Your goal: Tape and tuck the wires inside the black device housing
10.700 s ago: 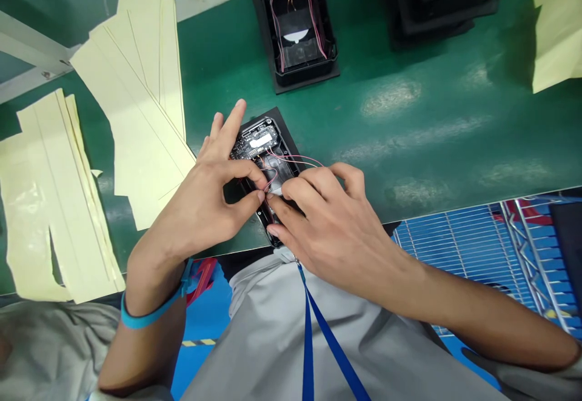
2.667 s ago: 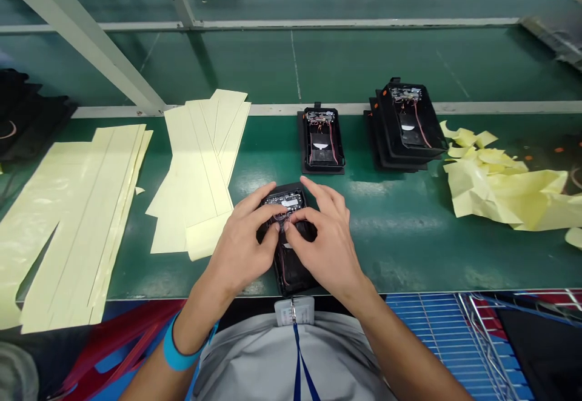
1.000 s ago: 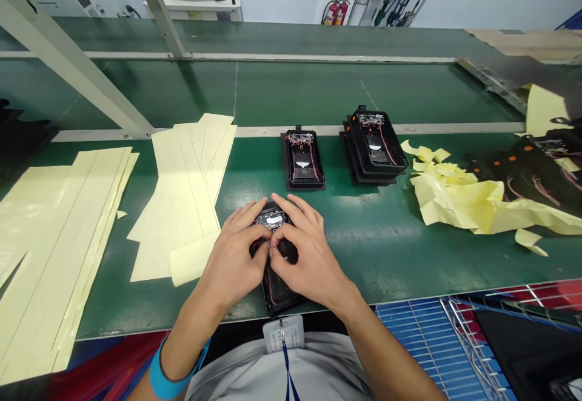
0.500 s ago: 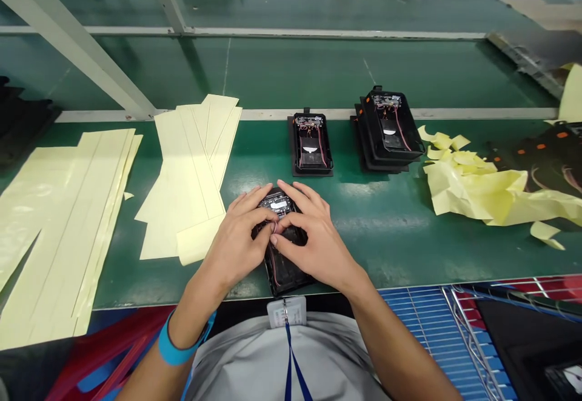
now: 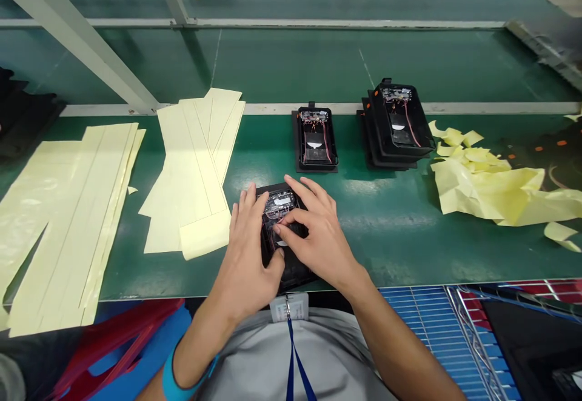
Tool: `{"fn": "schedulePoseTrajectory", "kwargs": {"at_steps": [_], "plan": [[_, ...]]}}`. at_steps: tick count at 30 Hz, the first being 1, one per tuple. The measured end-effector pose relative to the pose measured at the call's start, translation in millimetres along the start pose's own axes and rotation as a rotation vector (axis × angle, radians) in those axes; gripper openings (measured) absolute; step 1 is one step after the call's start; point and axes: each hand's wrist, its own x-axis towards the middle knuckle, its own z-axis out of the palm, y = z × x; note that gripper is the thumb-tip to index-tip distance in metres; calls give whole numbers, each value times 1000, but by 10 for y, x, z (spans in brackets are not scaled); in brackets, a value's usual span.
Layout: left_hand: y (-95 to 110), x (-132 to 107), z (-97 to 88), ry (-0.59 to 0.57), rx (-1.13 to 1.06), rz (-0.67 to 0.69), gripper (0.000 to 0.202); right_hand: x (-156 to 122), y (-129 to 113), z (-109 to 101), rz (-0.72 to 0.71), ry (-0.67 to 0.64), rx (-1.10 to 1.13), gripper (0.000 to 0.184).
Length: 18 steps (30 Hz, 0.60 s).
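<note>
A black plastic housing [image 5: 293, 272] lies at the table's near edge, its open side up, with a small circuit board [image 5: 278, 203] at its far end. My left hand [image 5: 250, 249] grips its left side, fingers stretched along the outer wall and thumb over the near part. Inside the housing, the thumb and index finger of my right hand [image 5: 321, 231] pinch a thin reddish wire [image 5: 282, 219]; its other fingers rest over the right wall. Part of the inside is hidden under both hands.
Beyond my hands lies a similar wired housing [image 5: 314, 140], and a stack of housings [image 5: 400, 125] to its right. Yellow paper strips [image 5: 193, 177] and larger sheets [image 5: 77, 207] spread on the left. Crumpled yellow paper [image 5: 491, 189] lies right. A slanted metal post [image 5: 86, 43] rises at back left.
My left hand has left its pinch at the wire and shifted down and left onto the housing's side. The right hand keeps pinching the wire. The view has tilted slightly.
</note>
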Motion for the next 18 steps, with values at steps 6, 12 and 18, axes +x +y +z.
{"fn": "schedulePoseTrajectory", "kwargs": {"at_steps": [6,12,18], "plan": [[176,-265,24,40,105,-61,79,-13,-28,-6,-6,5,-28,16],[389,-614,56,-40,339,16,77,-15,-43,-43,33,-27,17,14],[458,-669,217,-21,426,-32,86,20,-63,-55,25,-51,16,15]]}}
